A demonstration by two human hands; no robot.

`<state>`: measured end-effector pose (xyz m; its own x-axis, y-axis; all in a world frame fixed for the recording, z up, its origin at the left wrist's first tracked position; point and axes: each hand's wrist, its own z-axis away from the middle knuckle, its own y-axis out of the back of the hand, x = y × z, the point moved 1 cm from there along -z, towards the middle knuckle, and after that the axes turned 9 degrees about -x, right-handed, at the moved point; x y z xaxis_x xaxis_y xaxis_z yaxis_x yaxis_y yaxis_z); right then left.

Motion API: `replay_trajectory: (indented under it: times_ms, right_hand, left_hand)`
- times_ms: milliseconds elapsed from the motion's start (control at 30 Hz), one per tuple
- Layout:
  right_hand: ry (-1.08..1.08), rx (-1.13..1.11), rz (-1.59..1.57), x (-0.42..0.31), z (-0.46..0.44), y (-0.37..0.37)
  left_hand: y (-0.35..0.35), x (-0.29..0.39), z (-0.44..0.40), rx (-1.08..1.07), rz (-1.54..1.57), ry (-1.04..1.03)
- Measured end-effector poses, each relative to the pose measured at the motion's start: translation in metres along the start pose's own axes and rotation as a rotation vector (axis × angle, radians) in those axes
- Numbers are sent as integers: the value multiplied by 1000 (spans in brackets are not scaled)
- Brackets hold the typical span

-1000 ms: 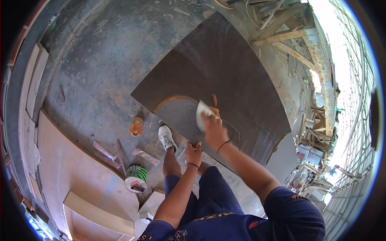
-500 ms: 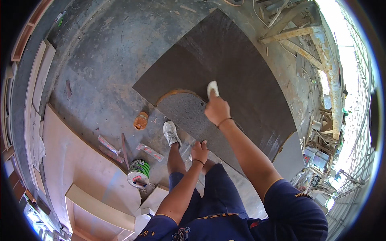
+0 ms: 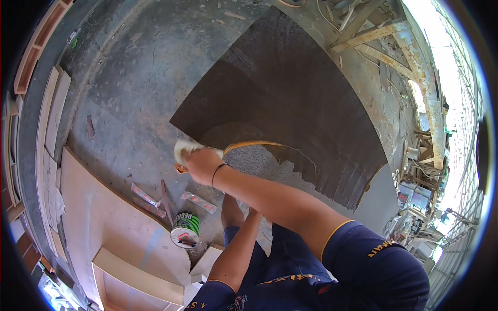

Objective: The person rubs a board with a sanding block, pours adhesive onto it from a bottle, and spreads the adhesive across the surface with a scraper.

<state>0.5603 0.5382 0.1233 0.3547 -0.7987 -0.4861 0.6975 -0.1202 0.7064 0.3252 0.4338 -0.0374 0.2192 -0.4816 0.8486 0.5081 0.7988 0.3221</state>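
Observation:
My right hand (image 3: pixel 203 165) is closed around a pale, flat spreader (image 3: pixel 185 149), slightly blurred, at the left corner of a large dark sheet (image 3: pixel 290 88) on the floor. A curved ridge of amber glue (image 3: pixel 249 144) runs across the sheet from beside that hand. Most of the sheet is coated dark brown; a grey, speckled patch (image 3: pixel 259 159) shows nearer me. Just below my right hand, a small container of orange-brown stuff (image 3: pixel 180 168) is mostly covered. My left hand is hidden behind my right forearm, so its fingers cannot be seen.
A green-and-black can (image 3: pixel 185 228) stands left of my legs, with plastic-wrapped packets (image 3: pixel 198 202) nearby. Pale boards (image 3: pixel 104 197) and an open wooden box (image 3: pixel 137 282) lie at lower left. A timber frame (image 3: pixel 371 39) and clutter line the right side.
My right hand has swept left with the spreader, from mid-sheet to its left corner. The glue ridge has shifted nearer me, and the dark coating covers more. My left hand has become hidden.

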Motion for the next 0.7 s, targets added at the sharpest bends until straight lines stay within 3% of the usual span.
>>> replay_trajectory:
  times_ms: [33, 67, 133, 200, 267, 333, 367, 433, 500, 567, 633, 700]
  right_hand:
    - [49, -188, -60, -6, 5, 3]
    - [40, -177, -67, -11, 20, 11]
    - [128, -96, -126, -12, 59, 28]
    - [70, 70, -172, 10, 105, 40]
    - [-163, 155, -149, 45, 155, 55]
    - [-222, 385, -1, 102, 194, 48]
    - [-230, 391, -4, 119, 203, 31]
    - [-605, 303, 77, 152, 218, -11]
    - [-603, 177, 73, 144, 226, -56]
    - [-559, 204, 49, 136, 231, -55]
    - [-482, 310, -220, 133, 247, -41]
    - [-596, 325, -227, 167, 268, -22]
  left_hand:
    - [6, 3, -1, 2, 34, 26]
    - [10, 8, -1, 1, 73, 58]
    - [26, 13, -9, 1, 240, 188]
    - [27, 22, -11, 115, 352, 272]
    - [31, 51, -6, 285, 417, 317]
    - [61, 117, -2, 331, 429, 472]
    - [49, 118, 0, 323, 423, 468]
    - [19, 109, 8, 413, 128, 408]
    - [-21, 91, 18, 391, 181, 407]
    - [-28, 97, 15, 382, 236, 424]
    - [-35, 103, 22, 420, 261, 468]
    - [-45, 100, 17, 400, 269, 538]
